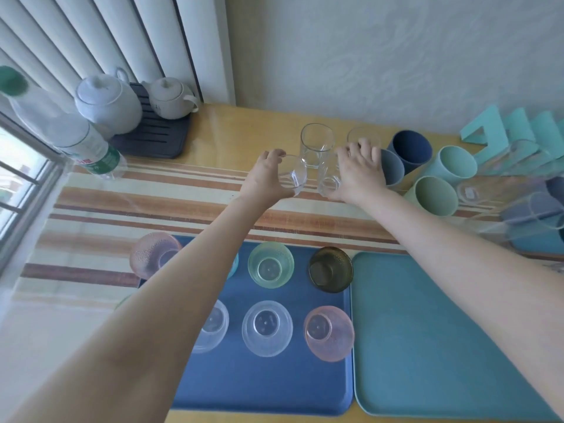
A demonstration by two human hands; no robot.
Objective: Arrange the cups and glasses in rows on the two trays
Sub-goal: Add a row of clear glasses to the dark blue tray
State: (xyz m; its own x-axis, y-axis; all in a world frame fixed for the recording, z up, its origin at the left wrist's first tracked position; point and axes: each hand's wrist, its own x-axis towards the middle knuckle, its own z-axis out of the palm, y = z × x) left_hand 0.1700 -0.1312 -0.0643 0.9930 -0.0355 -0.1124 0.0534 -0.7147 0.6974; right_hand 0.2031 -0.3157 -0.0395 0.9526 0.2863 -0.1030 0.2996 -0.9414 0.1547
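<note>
My left hand (pixel 265 178) grips a clear glass (pixel 294 175) on the striped cloth beyond the trays. My right hand (pixel 358 172) grips a second clear glass (pixel 329 178) right beside it. Two more clear glasses (pixel 316 145) (pixel 360 136) stand just behind. The dark blue tray (pixel 259 389) holds two rows of small glasses: pink (pixel 152 254), green (pixel 270 265) and brown (pixel 331 270) at the back, two clear ones (pixel 267 328) and a pink one (pixel 329 332) in front; my left arm hides part of them. The teal tray (pixel 442 346) to its right holds nothing.
Plastic cups lie or stand at the right: dark blue (pixel 412 151), pale teal (pixel 454 166), green (pixel 436 195), with more clear glasses (pixel 534 209) past them. Two white teapots (pixel 106 102) (pixel 171 97) sit on a black mat at the back left. A water bottle (pixel 67 129) leans by the window.
</note>
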